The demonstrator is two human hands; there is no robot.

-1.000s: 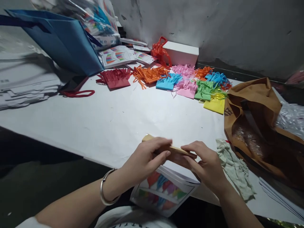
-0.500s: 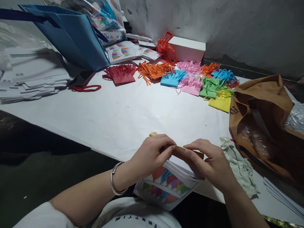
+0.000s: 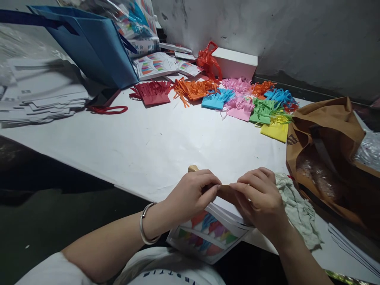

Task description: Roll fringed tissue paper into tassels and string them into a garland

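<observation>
Both hands work at the table's front edge, close together. My left hand (image 3: 197, 190), with a silver bracelet on its wrist, pinches one side of a brown paper-like strip (image 3: 227, 193). On the strip's other side my right hand (image 3: 261, 198) pinches it between thumb and fingers. A tan end (image 3: 192, 168) sticks out beyond my left hand; whether it belongs to the same strip I cannot tell. Beneath the hands, a white packet printed with colourful tassels (image 3: 208, 237) juts over the table edge, its top partly hidden by my fingers.
Fringed paper bundles, such as the red one (image 3: 156, 95) and the yellow one (image 3: 276, 130), lie across the back. At left are white card stacks (image 3: 50, 91) and a blue bag (image 3: 89, 47). A brown bag (image 3: 326, 118) and crumpled pale cloth (image 3: 299, 209) sit at right.
My right hand has turned and its fingers have curled further over the brown strip. My left hand keeps nearly the same place and grip.
</observation>
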